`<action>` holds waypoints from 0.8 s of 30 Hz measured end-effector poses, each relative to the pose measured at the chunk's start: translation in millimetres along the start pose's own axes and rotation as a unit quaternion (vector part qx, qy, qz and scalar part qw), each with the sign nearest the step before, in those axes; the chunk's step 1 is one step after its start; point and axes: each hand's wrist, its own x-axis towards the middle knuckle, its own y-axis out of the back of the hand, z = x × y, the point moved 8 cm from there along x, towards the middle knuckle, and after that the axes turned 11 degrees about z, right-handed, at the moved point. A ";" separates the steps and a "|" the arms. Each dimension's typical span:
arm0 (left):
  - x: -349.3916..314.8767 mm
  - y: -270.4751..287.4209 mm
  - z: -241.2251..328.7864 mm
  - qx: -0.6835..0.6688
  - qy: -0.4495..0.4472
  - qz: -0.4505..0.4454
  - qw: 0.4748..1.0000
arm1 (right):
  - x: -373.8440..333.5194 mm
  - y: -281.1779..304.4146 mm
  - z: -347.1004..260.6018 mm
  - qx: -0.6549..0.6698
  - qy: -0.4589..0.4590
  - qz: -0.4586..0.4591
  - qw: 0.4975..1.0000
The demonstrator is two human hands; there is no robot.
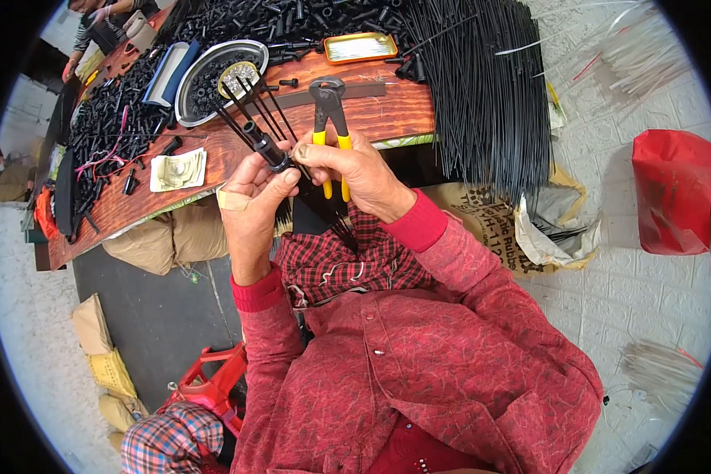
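In front of my chest, my left hand [249,201] is closed round a black tubular fitting [268,148], held at a tilt. A light adhesive strip is stuck on this hand. Several thin black rods [254,109] fan out beyond the fitting, and more hang below my hands. My right hand [359,170] is closed too, its thumb and fingertips pinched close to the fitting's near end. End-cutting pincers [327,99] with yellow handles lodge in that hand, jaws pointing away from me. What the right fingertips pinch is too small to make out.
Heaped black fittings [284,24] cover the wooden table [403,114]. An oval metal tray [183,99] holds small parts; an orange-rimmed tray [361,48] stands beside a dark strip [363,90]. Long black rods [486,103] overhang the table's right end. Another person [107,24] is at far left.
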 end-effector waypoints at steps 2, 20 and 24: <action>0.4 -0.6 -0.4 0.000 -0.002 -0.001 1.000 | 0.3 0.5 -1.0 0.011 0.005 0.002 1.000; 0.5 0.9 -1.2 0.000 -0.005 0.007 1.000 | 0.4 -0.4 2.1 0.022 -0.014 -0.008 1.000; 0.9 0.8 -1.9 -0.002 -0.003 0.004 1.000 | -0.3 -0.4 2.2 0.009 -0.019 -0.012 1.000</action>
